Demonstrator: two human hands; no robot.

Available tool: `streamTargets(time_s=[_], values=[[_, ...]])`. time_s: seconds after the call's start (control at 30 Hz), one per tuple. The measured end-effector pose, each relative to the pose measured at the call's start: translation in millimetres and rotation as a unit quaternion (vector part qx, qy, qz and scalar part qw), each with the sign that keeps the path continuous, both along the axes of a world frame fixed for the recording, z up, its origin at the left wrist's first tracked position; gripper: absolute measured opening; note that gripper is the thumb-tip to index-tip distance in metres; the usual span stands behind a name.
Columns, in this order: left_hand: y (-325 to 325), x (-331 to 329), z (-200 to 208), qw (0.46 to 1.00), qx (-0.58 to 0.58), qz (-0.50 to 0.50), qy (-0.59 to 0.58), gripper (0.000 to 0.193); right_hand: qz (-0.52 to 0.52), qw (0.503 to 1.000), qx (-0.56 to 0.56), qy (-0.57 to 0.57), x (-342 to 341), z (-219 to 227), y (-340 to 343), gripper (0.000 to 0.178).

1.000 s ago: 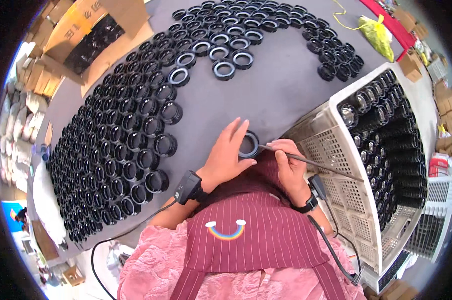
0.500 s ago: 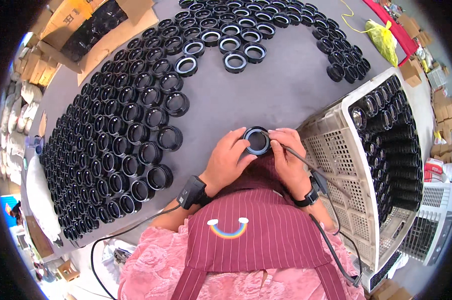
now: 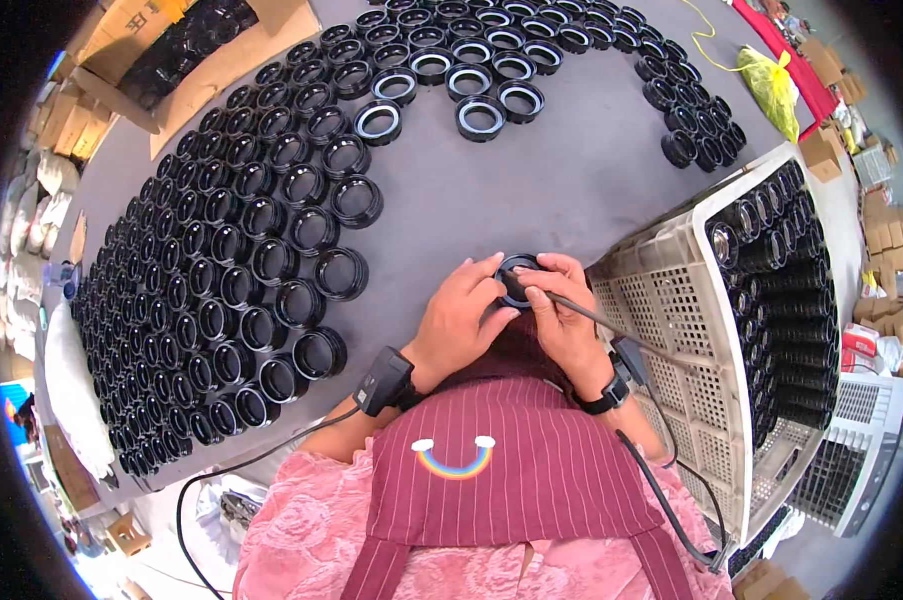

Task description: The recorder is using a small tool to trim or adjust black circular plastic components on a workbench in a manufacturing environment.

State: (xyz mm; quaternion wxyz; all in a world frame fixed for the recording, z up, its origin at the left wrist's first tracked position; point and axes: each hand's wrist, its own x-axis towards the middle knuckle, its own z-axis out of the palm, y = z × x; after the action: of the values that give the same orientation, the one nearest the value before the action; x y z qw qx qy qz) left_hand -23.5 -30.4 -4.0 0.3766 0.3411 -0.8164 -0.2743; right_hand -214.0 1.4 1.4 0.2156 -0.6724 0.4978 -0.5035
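Note:
A black ring with a pale inner rim (image 3: pixel 513 292) is held near the table's front edge, just above my apron. My left hand (image 3: pixel 460 318) grips its left side between thumb and fingers. My right hand (image 3: pixel 570 325) is closed around a thin grey cord-like tool (image 3: pixel 594 314), with its tip over the ring's opening. The right fingers cover part of the ring. The tool trails down to the right in front of the crate. Both wrists wear black straps, with wired black boxes on them.
Many similar black rings (image 3: pixel 342 273) stand in rows on the grey table (image 3: pixel 442 200), left and far. A pale plastic crate (image 3: pixel 662 300) full of rings tilts at the right. An open cardboard box (image 3: pixel 272 60) and a yellow bag (image 3: pixel 772 85) lie at the far side.
My right hand's fingers and the tool tip have moved inward over the ring's opening. The ring tilts a little and shows less of its pale rim. The whole view has shifted slightly.

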Motion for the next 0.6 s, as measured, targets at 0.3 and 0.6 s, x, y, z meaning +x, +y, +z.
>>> streamTargets(time_s=[0.3, 0.6], values=[[-0.7, -0.8, 1.7, 1.0, 0.005, 0.005, 0.008, 0.034, 0.069, 0.994, 0.078, -0.042, -15.3, 6.5, -2.2, 0.009], [1.8, -1.6, 7.3, 1.0, -0.008, 0.005, -0.01, 0.027, 0.116, 0.984, 0.134, -0.008, -33.5, 32.6, -7.5, 0.01]])
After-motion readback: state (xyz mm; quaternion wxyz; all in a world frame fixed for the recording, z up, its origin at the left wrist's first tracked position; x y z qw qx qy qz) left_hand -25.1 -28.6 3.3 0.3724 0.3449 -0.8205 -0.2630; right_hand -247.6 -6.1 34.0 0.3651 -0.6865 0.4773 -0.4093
